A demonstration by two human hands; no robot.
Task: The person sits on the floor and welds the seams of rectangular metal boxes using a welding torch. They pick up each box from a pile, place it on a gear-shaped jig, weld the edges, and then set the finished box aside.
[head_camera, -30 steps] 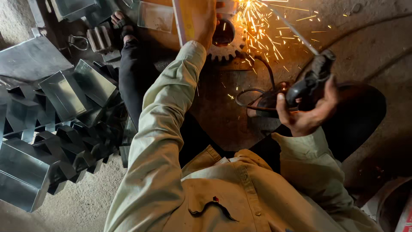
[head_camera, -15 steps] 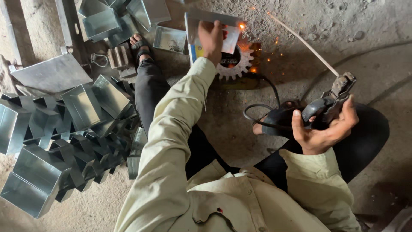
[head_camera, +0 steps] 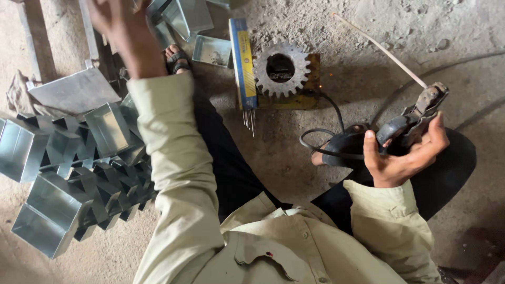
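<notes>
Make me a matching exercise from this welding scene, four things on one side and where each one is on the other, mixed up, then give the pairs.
Things:
1. gear
2. electrode holder
3. folded sheet-metal pieces
4. box of welding rods

Places:
A. piled on the ground by the left arm
B. gripped in the right hand
C. flat on a yellow block
D. on edge just left of the gear

Pairs: 1-C, 2-B, 3-A, 4-D

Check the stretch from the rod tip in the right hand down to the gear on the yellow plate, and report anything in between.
Nothing visible blocks it. The right hand holds the electrode holder; its welding rod points away from the gear, with only bare floor between.
</notes>
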